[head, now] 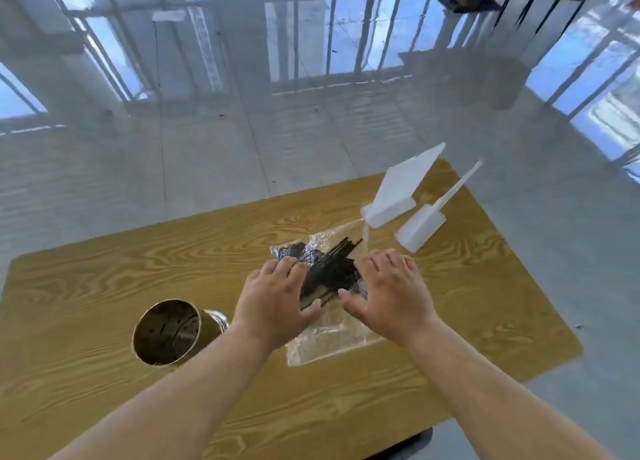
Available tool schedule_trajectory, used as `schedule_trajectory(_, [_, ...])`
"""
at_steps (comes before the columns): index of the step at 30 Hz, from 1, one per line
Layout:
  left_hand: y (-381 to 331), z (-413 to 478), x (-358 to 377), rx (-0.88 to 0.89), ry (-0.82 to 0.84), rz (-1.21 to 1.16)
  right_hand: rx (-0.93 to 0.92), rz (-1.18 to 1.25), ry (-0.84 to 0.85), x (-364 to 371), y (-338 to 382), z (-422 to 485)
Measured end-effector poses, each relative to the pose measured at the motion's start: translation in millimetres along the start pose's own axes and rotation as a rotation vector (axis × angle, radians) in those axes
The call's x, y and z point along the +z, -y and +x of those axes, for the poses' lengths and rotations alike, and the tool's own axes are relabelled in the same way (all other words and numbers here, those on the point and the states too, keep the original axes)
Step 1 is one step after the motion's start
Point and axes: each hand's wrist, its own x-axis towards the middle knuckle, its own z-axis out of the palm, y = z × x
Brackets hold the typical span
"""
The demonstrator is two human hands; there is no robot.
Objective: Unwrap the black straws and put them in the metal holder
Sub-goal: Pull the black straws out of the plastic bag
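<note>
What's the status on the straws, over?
Both hands, left and right, open over black straws in clear wrap. Metal holder empty. Nothing blocking.

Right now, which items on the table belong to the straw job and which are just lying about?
Job:
- black straws, lying on their clear plastic wrap
- metal holder, no straws visible inside
- left hand and right hand, both open over the straws

Lying about:
- white folded stand
- white scraper-like tool
</note>
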Motion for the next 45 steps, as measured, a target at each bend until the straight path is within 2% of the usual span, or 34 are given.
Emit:
schedule_trajectory(4, [-16, -7, 40, -0.007, 0.088, -0.018, 0.006, -0.009, 0.089, 40, -9, -14])
schedule_trajectory(8, [-21, -6, 69, 0.018, 0.122, -0.052, 0.001, 0.015, 0.082, 70, -20, -20])
schedule_trajectory(14, [-29, -12, 104, 0.093, 0.234, -0.051, -0.019, 0.064, 0.293, 110, -31, -33])
schedule_trajectory(17, [-28, -11, 115, 0.083, 0.298, 0.017, -0.034, 0.079, 0.397, 121, -37, -35])
schedule_trajectory(19, [-26, -11, 119, 0.099, 0.325, 0.087, -0.035, 0.070, 0.409, 123, -38, -35])
schedule_trajectory(22, [-26, -11, 119, 0.122, 0.328, 0.141, -0.053, 0.063, 0.303, 122, -35, -33])
schedule_trajectory(26, [-26, -9, 101, 0.093, 0.246, 0.094, -0.050, 0.040, 0.220, 106, -33, -25])
schedule_trajectory(31, [-20, -3, 53, -0.010, 0.107, 0.010, -0.076, 0.201, 0.073, 55, -23, 1])
schedule_trajectory(36, [-7, 11, -29, -0.070, -0.093, 0.073, -0.121, 0.329, -0.250, -27, -4, 32])
schedule_trajectory(39, [3, 18, -93, -0.177, -0.243, -0.151, -0.078, 0.462, -0.426, -72, 2, 50])
schedule_trajectory(42, [11, 20, -151, -0.208, -0.254, -0.265, -0.084, 0.579, -0.479, -103, 6, 61])
schedule_trajectory(45, [18, 13, -194, -0.198, -0.253, -0.293, -0.051, 0.681, -0.459, -120, 10, 69])
